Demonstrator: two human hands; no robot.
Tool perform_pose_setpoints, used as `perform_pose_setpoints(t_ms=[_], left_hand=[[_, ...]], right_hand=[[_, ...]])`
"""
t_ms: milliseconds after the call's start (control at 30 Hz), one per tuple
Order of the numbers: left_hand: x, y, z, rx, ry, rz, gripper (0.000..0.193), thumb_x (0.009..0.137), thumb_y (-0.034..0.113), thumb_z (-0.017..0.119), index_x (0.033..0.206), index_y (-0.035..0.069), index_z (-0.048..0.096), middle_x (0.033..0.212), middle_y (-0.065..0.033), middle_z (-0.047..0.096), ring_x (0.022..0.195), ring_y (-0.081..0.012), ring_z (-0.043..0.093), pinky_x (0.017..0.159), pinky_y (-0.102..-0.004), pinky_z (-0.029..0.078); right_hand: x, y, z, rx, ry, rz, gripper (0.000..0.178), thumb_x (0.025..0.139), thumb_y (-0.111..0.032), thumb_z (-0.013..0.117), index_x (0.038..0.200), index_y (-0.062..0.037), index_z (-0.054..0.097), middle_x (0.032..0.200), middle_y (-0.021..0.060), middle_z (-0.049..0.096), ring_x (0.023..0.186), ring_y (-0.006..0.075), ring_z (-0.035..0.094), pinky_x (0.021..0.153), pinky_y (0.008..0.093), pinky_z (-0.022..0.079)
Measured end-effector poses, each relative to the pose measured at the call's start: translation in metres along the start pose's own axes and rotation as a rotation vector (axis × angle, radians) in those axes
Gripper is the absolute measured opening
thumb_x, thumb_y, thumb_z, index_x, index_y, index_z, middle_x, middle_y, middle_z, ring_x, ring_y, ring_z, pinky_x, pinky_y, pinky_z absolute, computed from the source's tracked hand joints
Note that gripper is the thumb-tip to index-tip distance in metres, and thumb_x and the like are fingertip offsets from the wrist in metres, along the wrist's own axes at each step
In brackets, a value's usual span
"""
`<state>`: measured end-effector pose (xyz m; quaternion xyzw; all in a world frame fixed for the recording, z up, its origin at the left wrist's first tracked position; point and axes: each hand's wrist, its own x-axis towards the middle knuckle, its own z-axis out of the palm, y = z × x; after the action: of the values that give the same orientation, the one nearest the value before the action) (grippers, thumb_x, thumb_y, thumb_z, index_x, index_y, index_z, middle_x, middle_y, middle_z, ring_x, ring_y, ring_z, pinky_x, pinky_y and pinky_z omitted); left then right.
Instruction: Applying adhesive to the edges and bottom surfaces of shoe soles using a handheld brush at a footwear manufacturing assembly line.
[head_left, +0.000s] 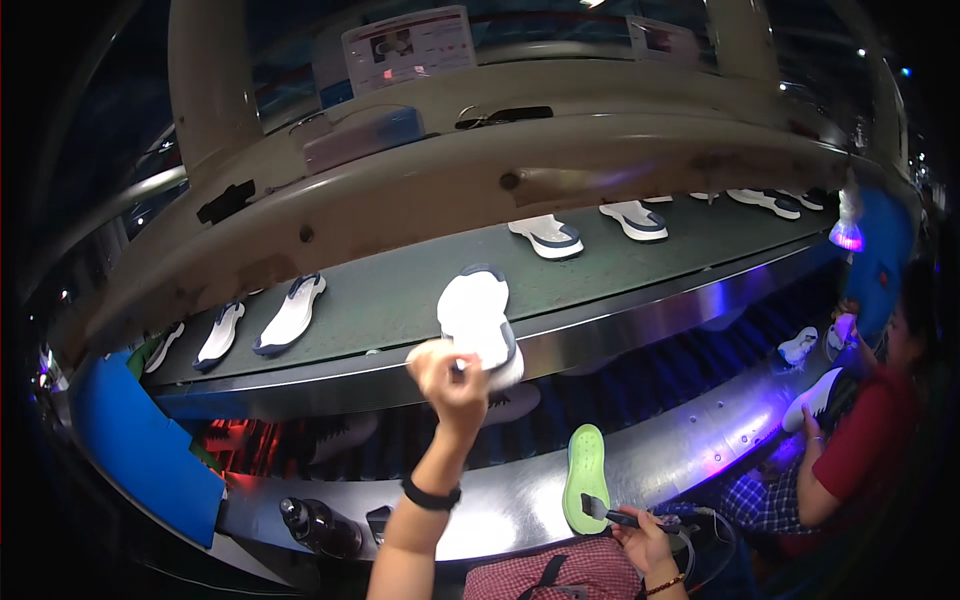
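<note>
My left hand [447,382] reaches out to the near edge of the green conveyor belt [400,300], its fingers closed on the near end of a white shoe sole [476,305] with dark navy edging. That sole is bright and slightly blurred, its far end over the belt. Low in the view, my right hand [645,545] grips the dark handle of a flat brush [594,506]. The bristles rest on, or just over, the heel part of a light green sole-shaped piece [587,465], which lies on the metal ledge [510,505] in front of me.
More white soles [292,313] sit along the belt on both sides. Beneath it runs a dark roller track [640,385] with a red glow at left. A dark bottle [320,528] stands on the ledge. At right, a person in red [865,455] holds a white sole [812,398].
</note>
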<state>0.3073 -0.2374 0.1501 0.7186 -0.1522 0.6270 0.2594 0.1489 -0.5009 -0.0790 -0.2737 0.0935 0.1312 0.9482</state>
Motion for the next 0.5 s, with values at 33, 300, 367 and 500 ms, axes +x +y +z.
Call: perform_pose_setpoints(t_ms=[33,300,367,500], left_hand=[[-0.023,-0.005,-0.007,-0.139,0.161,-0.226,0.011,0.076,0.006,0.053,0.087,0.004,0.052,0.095,-0.0106,0.049,0.087,-0.0205,0.044,0.083,-0.0356,0.035],[-0.061,-0.027,-0.042,-1.392,-0.230,-1.299,0.055,0.068,0.008,0.054,0.121,-0.003,0.040,0.108,-0.0150,0.054,0.099,-0.0247,0.056,0.084,-0.0350,0.049],[-0.069,-0.020,-0.055,-1.418,-0.269,-1.223,0.062,0.068,0.013,0.060,0.123,-0.004,0.037,0.108,-0.0153,0.053,0.098,-0.0262,0.057,0.084,-0.0354,0.049],[-0.117,0.001,-0.104,-1.617,-0.216,-1.254,0.109,0.066,0.066,0.061,0.137,-0.004,0.017,0.135,-0.0232,0.035,0.121,-0.0358,0.042,0.097,-0.0486,0.038]], right_hand=[[0.001,0.001,0.004,-0.001,-0.017,0.021,0.037,0.091,-0.020,0.049,0.112,0.0098,0.049,0.102,0.0212,0.059,0.088,0.0276,0.059,0.081,0.0355,0.048],[0.011,-0.002,0.017,-0.023,0.027,-0.024,0.026,0.085,-0.002,0.054,0.108,0.0084,0.054,0.102,0.0177,0.060,0.087,0.0235,0.061,0.080,0.0309,0.050],[0.006,-0.004,0.008,-0.010,0.069,-0.053,0.026,0.084,0.000,0.054,0.108,0.0082,0.054,0.102,0.0177,0.060,0.086,0.0231,0.061,0.079,0.0307,0.050],[0.008,-0.004,0.005,-0.017,0.124,-0.078,0.024,0.082,0.002,0.054,0.106,0.0033,0.057,0.096,0.0133,0.063,0.083,0.0196,0.062,0.075,0.0289,0.051]])
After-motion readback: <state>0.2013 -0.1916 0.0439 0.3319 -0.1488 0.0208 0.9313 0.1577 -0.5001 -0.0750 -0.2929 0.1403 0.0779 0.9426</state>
